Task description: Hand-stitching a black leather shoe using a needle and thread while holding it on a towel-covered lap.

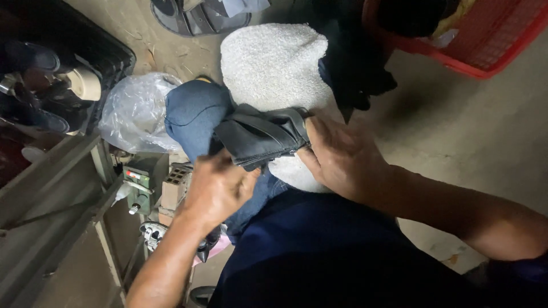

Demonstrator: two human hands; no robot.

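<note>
Two bare hands work on a dark leather piece [260, 136] that lies across the person's lap, on top of a white fluffy cloth [274, 63] draped over the knee. The left hand [220, 191] has its grip clenched on the lower near edge of the leather piece, fingers curled in around the zipper side. The right hand [342, 157] grasps the piece's right end, thumb and fingers pressed against it where it meets the white cloth. The leather piece looks folded or rolled, with a strap or seam running along its top, and it sits between the two hands, touching both. Just to its left is a blue denim-covered knee [194, 114], partly under the leather.

On the floor to the left lies a crumpled clear plastic bag [134, 111], and beside that a black crate [63, 68] holding shoes. A small green machine [140, 182] stands below the bag, near a grey metal frame [63, 217]. A red plastic basket [485, 40] sits at the upper right on the concrete floor [474, 131].
</note>
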